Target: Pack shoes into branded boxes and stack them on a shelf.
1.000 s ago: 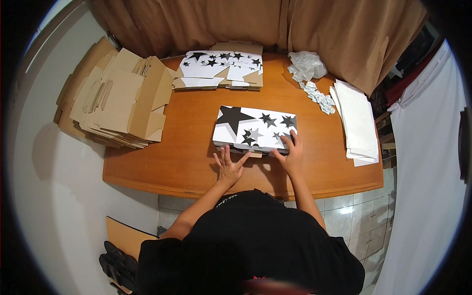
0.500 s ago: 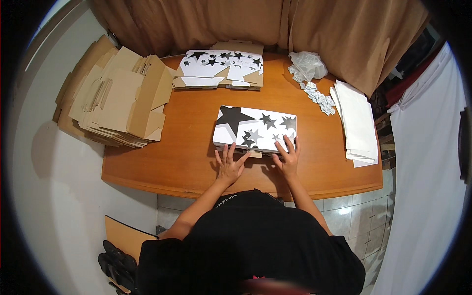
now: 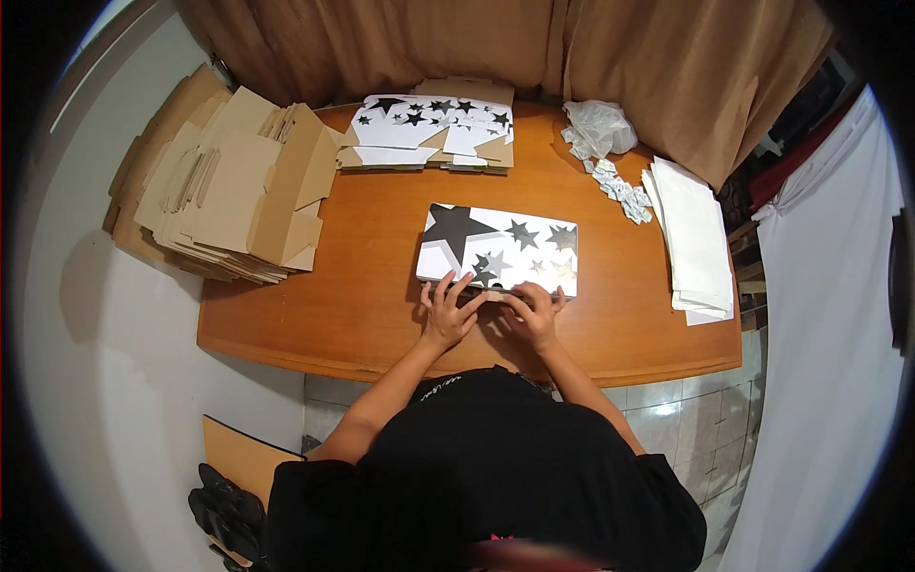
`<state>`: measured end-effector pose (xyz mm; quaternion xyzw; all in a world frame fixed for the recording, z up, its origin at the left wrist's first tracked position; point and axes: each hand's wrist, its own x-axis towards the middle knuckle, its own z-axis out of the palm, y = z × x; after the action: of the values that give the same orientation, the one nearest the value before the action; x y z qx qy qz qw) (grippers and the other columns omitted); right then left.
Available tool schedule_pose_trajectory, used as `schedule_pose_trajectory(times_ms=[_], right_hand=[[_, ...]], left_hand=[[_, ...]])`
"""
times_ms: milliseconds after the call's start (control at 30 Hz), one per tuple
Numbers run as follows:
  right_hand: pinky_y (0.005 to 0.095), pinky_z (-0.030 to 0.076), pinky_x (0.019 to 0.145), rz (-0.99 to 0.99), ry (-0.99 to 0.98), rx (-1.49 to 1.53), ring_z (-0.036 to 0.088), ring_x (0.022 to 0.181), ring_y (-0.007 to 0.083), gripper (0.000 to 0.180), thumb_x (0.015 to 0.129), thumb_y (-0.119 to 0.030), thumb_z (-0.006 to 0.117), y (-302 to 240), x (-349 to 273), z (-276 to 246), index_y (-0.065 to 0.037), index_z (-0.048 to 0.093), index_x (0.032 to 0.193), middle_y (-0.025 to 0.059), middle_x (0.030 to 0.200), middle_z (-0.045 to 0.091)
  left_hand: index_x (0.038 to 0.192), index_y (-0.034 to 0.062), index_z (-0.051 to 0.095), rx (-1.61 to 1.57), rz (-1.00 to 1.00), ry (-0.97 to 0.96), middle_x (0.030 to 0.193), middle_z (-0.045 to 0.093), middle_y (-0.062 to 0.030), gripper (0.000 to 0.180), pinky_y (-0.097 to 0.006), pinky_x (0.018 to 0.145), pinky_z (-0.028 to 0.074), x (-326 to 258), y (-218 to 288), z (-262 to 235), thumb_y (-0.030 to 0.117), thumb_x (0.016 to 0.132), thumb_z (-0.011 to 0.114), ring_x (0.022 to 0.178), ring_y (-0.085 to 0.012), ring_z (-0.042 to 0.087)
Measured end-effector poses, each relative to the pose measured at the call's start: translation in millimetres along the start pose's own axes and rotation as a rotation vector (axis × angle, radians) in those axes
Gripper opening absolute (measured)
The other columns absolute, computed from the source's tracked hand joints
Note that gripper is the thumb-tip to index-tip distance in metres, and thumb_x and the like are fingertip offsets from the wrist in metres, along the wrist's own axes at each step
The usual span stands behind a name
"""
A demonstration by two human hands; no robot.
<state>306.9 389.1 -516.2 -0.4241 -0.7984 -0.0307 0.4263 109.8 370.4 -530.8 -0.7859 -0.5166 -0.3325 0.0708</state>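
Both hands press the star-printed box at its near edge: left hand spread flat, right hand seemingly flat too, fingertips partly hidden.

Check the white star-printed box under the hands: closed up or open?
Closed, as far as shown. The star-printed box lies flat, its printed top unbroken. The left hand and right hand press its near edge.

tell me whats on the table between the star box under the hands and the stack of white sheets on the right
Nothing: in the head view only bare orange tabletop separates the star-printed box from the white sheet stack.
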Motion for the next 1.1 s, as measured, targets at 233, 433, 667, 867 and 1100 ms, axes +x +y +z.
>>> schedule_pose_trajectory(times_ms=[233,433,667,867,1100], right_hand=[[0.0464,0.013,0.101,-0.080,0.018,-0.006,0.057,0.085,0.0126,0.024,0.060,-0.016,0.073,-5,26,2,-0.021,0.064,0.082,-0.0051,0.086,0.057],[0.0433,0.018,0.100,-0.082,0.078,-0.031,0.057,0.079,0.0109,0.017,0.066,-0.016,0.072,-6,27,8,-0.020,0.064,0.080,-0.0053,0.082,0.058],[0.0450,0.020,0.098,-0.130,0.048,-0.084,0.056,0.078,0.0113,0.020,0.067,-0.018,0.071,-4,27,4,-0.019,0.066,0.086,-0.0043,0.085,0.058],[0.0413,0.030,0.096,-0.059,0.061,-0.036,0.055,0.081,0.0157,0.028,0.066,-0.013,0.071,-6,23,12,-0.015,0.065,0.093,-0.0004,0.089,0.058],[0.0441,0.035,0.095,0.142,-0.107,0.102,0.056,0.088,0.0256,0.033,0.070,-0.013,0.068,-13,48,0,-0.011,0.061,0.102,0.0083,0.094,0.056]], left_hand=[[0.112,0.0284,0.055,-0.039,-0.021,0.029,0.132,0.045,0.0008,0.046,-0.055,0.097,0.013,1,4,0,0.014,0.070,0.065,0.128,-0.0276,0.031],[0.113,0.0276,0.055,-0.029,-0.043,0.020,0.132,0.044,0.0006,0.047,-0.055,0.098,0.010,2,5,-1,0.012,0.070,0.064,0.128,-0.0258,0.031],[0.116,0.0255,0.053,-0.034,-0.036,0.013,0.133,0.043,-0.0002,0.050,-0.054,0.100,0.007,2,6,0,0.011,0.070,0.064,0.128,-0.0248,0.031],[0.117,0.0252,0.053,-0.035,-0.034,0.018,0.133,0.043,-0.0006,0.051,-0.055,0.100,0.008,1,8,2,0.011,0.069,0.064,0.128,-0.0241,0.030],[0.122,0.0272,0.050,0.021,-0.048,-0.003,0.131,0.041,-0.0006,0.054,-0.057,0.098,0.011,-2,6,7,0.016,0.071,0.063,0.128,-0.0254,0.027]])
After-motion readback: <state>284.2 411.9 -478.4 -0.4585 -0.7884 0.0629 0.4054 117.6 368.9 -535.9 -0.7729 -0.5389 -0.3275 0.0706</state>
